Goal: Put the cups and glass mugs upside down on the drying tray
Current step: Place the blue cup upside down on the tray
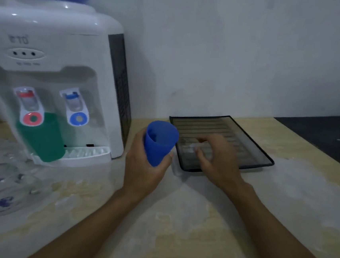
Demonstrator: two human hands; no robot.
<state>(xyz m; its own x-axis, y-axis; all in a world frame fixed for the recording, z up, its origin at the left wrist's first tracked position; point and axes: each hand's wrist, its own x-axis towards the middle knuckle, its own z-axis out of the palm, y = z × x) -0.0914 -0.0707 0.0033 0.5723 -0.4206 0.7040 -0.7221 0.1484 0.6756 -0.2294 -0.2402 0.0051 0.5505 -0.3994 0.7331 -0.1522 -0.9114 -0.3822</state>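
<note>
My left hand [144, 168] grips a blue plastic cup [159, 142] by its lower part, mouth up and tilted, just left of the drying tray [253, 143]. The tray is dark-rimmed with a slatted grey floor and lies on the counter by the wall. My right hand [218, 156] hovers over the tray's near left part, fingers spread, blurred, holding nothing. A green plastic cup [43, 137] stands under the dispenser's red tap. Clear glass mugs with blue flower prints [3, 187] sit at the left edge of the counter.
A white water dispenser [51, 80] with a blue bottle on top fills the left side. The counter [197, 225] is worn, pale wood. A wall rises right behind the tray. At the far right lies a dark surface [322, 137] with a dark object on it.
</note>
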